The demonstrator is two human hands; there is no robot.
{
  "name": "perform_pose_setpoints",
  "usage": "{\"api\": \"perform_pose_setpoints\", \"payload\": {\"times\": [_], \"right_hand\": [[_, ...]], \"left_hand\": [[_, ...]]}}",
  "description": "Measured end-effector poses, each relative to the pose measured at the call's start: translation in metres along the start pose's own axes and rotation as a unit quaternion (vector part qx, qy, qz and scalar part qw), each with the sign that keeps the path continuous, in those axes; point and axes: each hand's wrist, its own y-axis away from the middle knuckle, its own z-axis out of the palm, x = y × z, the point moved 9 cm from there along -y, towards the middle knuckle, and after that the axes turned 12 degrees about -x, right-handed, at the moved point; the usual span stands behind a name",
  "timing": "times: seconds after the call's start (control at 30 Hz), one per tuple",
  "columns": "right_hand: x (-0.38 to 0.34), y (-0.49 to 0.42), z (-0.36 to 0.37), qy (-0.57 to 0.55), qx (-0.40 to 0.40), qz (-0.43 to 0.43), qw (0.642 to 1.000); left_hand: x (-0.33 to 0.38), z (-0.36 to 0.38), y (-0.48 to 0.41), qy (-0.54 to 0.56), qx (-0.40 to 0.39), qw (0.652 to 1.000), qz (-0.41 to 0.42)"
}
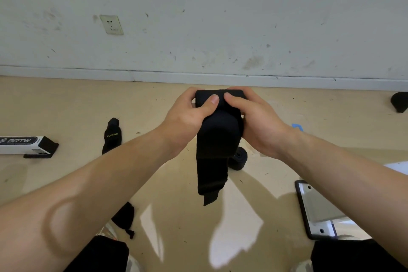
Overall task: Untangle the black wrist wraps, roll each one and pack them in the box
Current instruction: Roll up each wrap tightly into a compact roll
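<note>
Both the left hand (187, 117) and right hand (258, 121) curl their fingers (212, 100) round a partly rolled black fabric wrist wrap (218, 139), its loose tail hanging below the fingers, the white-and-black cardboard box (24, 144) lying well left of them.

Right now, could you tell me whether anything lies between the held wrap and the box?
Only a second black wrap, marked XUEYING, lies on the floor between the held wrap and the box at left; it lies low, so carrying over it should work.
</note>
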Motion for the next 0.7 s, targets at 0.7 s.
{"api": "perform_pose_setpoints", "payload": {"times": [0.7], "right_hand": [[0.0023,-0.0004,0.0056,0.011,-0.023,0.022,0.999]], "left_hand": [[-0.0013,-0.0028,0.0006,0.013,0.016,1.0,-0.003]]}}
